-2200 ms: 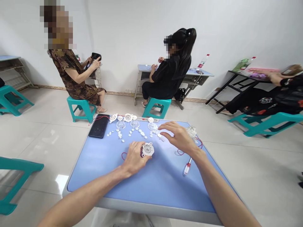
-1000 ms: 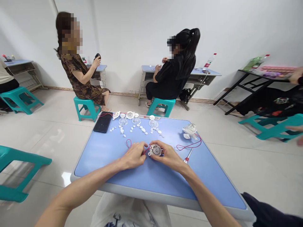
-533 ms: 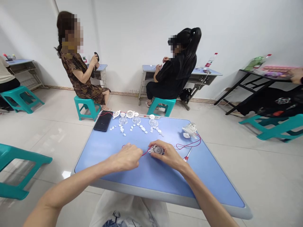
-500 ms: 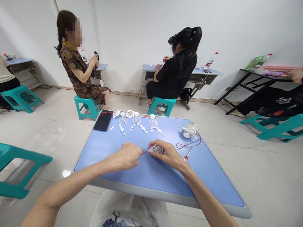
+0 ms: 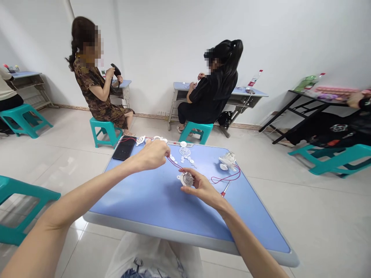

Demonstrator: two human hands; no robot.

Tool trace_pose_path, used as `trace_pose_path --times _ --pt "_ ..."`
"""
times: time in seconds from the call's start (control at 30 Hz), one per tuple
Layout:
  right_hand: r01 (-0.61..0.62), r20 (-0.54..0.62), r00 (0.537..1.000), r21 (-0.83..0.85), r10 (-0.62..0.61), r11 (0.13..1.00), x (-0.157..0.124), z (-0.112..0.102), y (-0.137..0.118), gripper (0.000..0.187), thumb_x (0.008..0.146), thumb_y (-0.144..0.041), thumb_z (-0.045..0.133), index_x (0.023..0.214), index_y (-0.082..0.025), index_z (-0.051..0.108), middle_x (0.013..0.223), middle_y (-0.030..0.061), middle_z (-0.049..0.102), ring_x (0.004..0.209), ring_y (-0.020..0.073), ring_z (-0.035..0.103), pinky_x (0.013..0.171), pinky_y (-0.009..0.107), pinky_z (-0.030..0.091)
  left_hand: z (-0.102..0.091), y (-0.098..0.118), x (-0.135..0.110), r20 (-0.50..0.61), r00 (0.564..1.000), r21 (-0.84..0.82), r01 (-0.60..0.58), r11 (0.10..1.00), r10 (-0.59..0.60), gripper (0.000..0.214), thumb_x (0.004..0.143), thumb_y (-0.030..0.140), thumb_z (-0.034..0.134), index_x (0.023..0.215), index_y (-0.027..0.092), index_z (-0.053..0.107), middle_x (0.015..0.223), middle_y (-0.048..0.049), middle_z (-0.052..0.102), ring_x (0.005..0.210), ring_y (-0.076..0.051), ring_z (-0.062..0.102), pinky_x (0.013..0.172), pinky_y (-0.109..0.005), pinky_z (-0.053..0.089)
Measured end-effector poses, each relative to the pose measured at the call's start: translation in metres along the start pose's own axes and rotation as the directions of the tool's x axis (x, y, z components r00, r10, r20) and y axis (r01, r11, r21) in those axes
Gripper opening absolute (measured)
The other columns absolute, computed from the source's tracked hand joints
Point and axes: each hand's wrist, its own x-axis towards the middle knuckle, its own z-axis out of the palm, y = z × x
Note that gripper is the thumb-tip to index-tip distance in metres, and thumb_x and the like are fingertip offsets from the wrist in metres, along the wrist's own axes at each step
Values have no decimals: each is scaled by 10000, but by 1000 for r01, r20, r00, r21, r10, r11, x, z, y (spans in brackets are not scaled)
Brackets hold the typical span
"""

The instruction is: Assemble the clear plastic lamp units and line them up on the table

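My right hand (image 5: pixel 201 188) holds a round white plastic housing (image 5: pixel 186 179) with a metal centre, a little above the blue table top (image 5: pixel 162 208). A thin red wire (image 5: pixel 175 164) runs from that housing up to my left hand (image 5: pixel 152 154), whose fingertips pinch it. Beyond my left hand lie small white discs (image 5: pixel 176 160) and a clear plastic dome (image 5: pixel 184 151). My left hand hides some of the other parts at the far edge.
A black phone (image 5: pixel 124 148) lies at the far left corner. A clear-and-white plastic assembly (image 5: pixel 228 160) with a red wire loop (image 5: pixel 226 178) and a red-handled screwdriver (image 5: pixel 224 189) lie to the right. Seated people work at desks (image 5: pixel 181 87) by the wall.
My left hand has moved away towards the far edge, drawing the red wire taut. My right hand has lifted the housing slightly. My head has turned, shifting the view.
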Motion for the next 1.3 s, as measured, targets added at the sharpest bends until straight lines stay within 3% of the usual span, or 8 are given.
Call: trace_pose_path --times 0.17,0.33,0.53,0.7,0.83,0.97,1.13,1.3 --pt "74 -157 984 -88 -88 993 5 -1 -3 537 746 -398 708 1233 -240 547 1281 85 571 1033 220 589 871 354 500 -12 -3 26 8 997 6 -78 997 78 307 790 12 514 884 172 758 900 -62 733 896 -207 631 805 -314 459" --pt "25 -234 971 -118 -52 993 13 -10 -12 598 751 -418 701 1288 -232 512 1279 85 597 1035 229 606 918 386 491 -18 -9 49 -47 983 138 -169 976 177 332 748 -36 505 861 163 746 929 -76 699 960 -230 563 778 -326 444" --pt "39 -266 957 -286 -118 957 36 -24 -26 525 738 -400 685 1212 -212 560 1212 89 638 1032 252 620 906 404 492 -9 -24 78 -156 982 108 -85 990 102 242 807 40 527 815 169 731 1028 -92 655 1025 -265 483 846 -419 410" --pt "17 -271 956 -334 -113 942 68 -38 -29 554 709 -450 715 1200 -217 607 1185 78 674 1031 265 623 875 401 496 7 -43 98 -251 965 195 -28 980 77 248 819 41 514 803 173 725 1162 -110 587 1173 -301 388 882 -480 361" --pt "-21 -237 971 -253 -41 967 90 -47 -24 579 690 -423 725 1220 -220 608 1141 65 687 987 251 630 879 408 495 17 -56 112 -258 965 236 11 972 51 258 822 51 510 833 179 735 1202 -123 546 1187 -307 367 879 -475 360" --pt "-72 -92 994 -73 65 995 101 -56 -26 570 734 -435 705 1248 -211 603 1081 52 692 931 220 635 850 381 503 23 -64 122 -207 978 214 7 977 38 277 835 38 488 846 168 733 1184 -126 557 1166 -306 384 868 -468 360" --pt "-123 40 992 169 118 978 108 -68 -35 404 748 -424 701 1069 -178 687 1055 87 686 914 211 631 834 360 511 26 -71 129 -239 971 153 13 988 24 254 839 41 506 832 165 727 1191 -116 560 1185 -306 368 879 -465 346" --pt "-169 38 985 329 166 929 118 -74 -39 336 734 -410 732 965 -169 699 980 89 684 852 191 620 818 358 504 30 -75 134 -270 962 150 7 989 34 259 829 30 505 808 157 730 1234 -119 550 1185 -307 364 866 -460 341"
